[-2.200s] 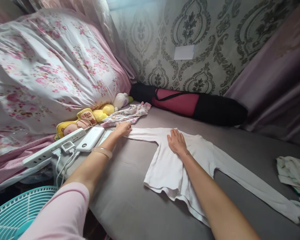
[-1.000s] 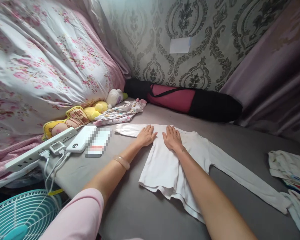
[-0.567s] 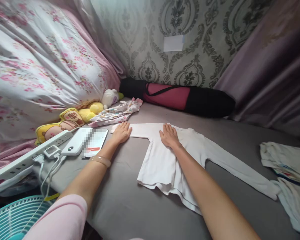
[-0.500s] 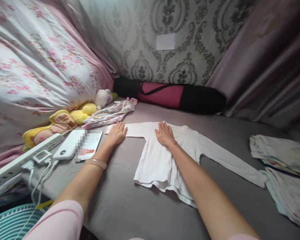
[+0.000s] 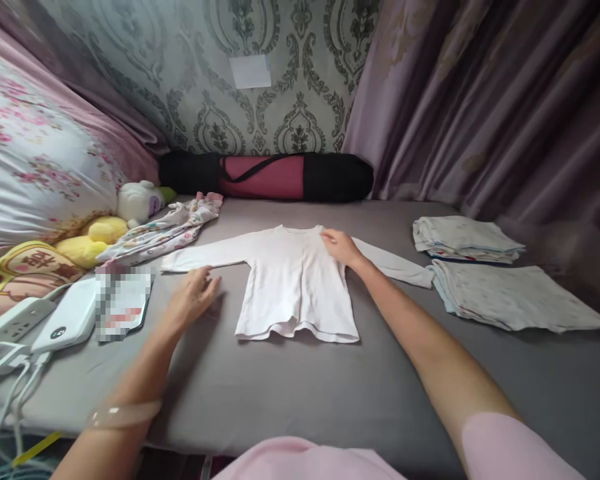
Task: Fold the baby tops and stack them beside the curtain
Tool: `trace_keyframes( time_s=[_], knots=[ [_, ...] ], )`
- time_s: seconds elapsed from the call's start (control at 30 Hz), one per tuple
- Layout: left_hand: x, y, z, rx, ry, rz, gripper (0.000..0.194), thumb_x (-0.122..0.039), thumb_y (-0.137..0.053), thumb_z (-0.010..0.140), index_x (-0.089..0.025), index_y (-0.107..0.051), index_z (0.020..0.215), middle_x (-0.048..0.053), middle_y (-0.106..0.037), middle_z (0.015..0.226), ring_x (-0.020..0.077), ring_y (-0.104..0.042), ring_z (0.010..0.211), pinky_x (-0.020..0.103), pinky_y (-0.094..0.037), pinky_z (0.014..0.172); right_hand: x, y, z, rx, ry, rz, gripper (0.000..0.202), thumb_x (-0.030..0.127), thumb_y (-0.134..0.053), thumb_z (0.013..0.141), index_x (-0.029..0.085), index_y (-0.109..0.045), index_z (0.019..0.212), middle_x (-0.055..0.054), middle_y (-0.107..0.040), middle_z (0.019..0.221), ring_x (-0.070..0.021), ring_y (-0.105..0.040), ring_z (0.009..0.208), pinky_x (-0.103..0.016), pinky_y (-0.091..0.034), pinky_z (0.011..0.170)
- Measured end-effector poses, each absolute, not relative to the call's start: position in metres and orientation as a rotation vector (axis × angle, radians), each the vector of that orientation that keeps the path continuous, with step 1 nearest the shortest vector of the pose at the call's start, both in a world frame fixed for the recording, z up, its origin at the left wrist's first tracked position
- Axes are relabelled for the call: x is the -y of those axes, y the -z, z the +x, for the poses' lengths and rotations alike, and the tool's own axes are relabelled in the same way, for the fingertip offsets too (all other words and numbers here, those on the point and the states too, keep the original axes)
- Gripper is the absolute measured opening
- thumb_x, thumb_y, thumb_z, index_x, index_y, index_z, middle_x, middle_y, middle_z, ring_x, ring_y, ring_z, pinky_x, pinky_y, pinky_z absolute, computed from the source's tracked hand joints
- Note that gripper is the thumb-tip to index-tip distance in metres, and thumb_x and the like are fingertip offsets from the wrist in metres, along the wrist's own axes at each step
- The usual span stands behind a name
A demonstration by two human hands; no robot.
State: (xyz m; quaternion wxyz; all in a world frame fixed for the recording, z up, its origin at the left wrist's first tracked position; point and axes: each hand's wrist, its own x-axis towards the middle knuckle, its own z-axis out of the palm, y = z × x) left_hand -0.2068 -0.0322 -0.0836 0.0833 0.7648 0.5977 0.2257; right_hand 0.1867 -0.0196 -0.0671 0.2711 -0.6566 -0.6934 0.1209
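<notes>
Moved: my left hand [image 5: 193, 297], open, from white shirt [image 5: 275, 287] toward near edge of bed [image 5: 290, 393]; my right hand [image 5: 342, 248], grip unclear, to shirt's shoulder.

Home; plush toys [image 5: 93, 241], purple curtain [image 5: 430, 113]

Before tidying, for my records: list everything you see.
Shirt: one, white, centre
Patterned garment: one, multicoloured, left
Folded cloths: two piles, whitish, right
Bag: one, black-red, back
Plush toys: three, yellow-white, left
Power strip: one, white, left
Power bank: one, white, left
Phone: one, colour pixelated, left
Adapter: one, white, left
Cables: several, white, left
Strap: one, yellow, lower left
Grille: one, teal, lower left
Paper: one, white, on grey wallpaper
Curtains: two, mauve, sides
Floral fabric: one, white-pink, left
Surface: one, grey, beneath
Bracelet: one, pale, left wrist
Clothing: one, pink, bottom
Left hand: one, near shirt cuff
Right hand: one, at shirt shoulder
</notes>
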Motion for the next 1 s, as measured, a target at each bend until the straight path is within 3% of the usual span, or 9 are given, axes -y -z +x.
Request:
trace_keyframes(
  time_s=[0.1, 0.27, 0.43, 0.57, 1.0],
  knots=[
    [0.071, 0.083, -0.205, -1.714, -0.649, 2.117, 0.043, -0.056, -0.045, 0.084, -0.023, -0.064, 0.106, 0.005, -0.069, 0.087, 0.0216, -0.065, 0.078, 0.034, -0.053, 0.076, 0.061, 0.076, 0.236, 1.861, -0.241, -1.862, 0.038, 0.019, -0.039, 0.093, 0.011, -0.068, 0.116, -0.011, -0.067, 0.122, -0.0215, -0.060, 0.113, -0.029, -0.042, 0.102],
    [0.112, 0.082, -0.181, -1.679, -0.699, 2.042, 0.045, -0.058, -0.047, 0.084, -0.023, -0.065, 0.105, 0.002, -0.068, 0.080, 0.0186, -0.063, 0.072, 0.030, -0.052, 0.070, 0.075, 0.085, 0.249, 1.971, -0.133, -1.907, 0.048, 0.020, -0.030, 0.095, 0.010, -0.057, 0.134, -0.011, -0.055, 0.141, -0.0205, -0.047, 0.132, -0.030, -0.030, 0.113],
    [0.124, 0.079, -0.158, -1.683, -0.772, 1.958, 0.048, -0.060, -0.044, 0.086, -0.023, -0.063, 0.110, 0.003, -0.068, 0.086, 0.0201, -0.063, 0.076, 0.034, -0.052, 0.075, 0.036, 0.084, 0.202, 2.129, -0.261, -1.992, 0.055, 0.033, -0.024, 0.100, 0.011, -0.037, 0.149, -0.009, -0.032, 0.158, -0.0209, -0.021, 0.147, -0.038, -0.013, 0.120],
    [0.128, 0.084, -0.158, -1.643, -0.810, 1.947, 0.052, -0.060, -0.045, 0.085, -0.024, -0.058, 0.120, 0.004, -0.068, 0.095, 0.0227, -0.062, 0.089, 0.038, -0.051, 0.085, 0.006, 0.089, 0.185, 2.142, -0.290, -2.097, 0.062, 0.043, -0.020, 0.101, 0.008, -0.026, 0.153, -0.010, -0.017, 0.162, -0.0220, -0.010, 0.149, -0.044, -0.005, 0.120],
    [0.128, 0.087, -0.162, -1.576, -0.742, 2.010, 0.072, -0.065, -0.069, 0.065, -0.026, -0.058, 0.125, 0.005, -0.067, 0.101, 0.0261, -0.060, 0.092, 0.041, -0.051, 0.085, -0.006, 0.099, 0.197, 2.107, -0.276, -2.092, 0.061, 0.043, -0.022, 0.100, 0.015, -0.026, 0.154, -0.004, -0.016, 0.162, -0.0197, -0.010, 0.150, -0.046, -0.003, 0.120]
  ],
)
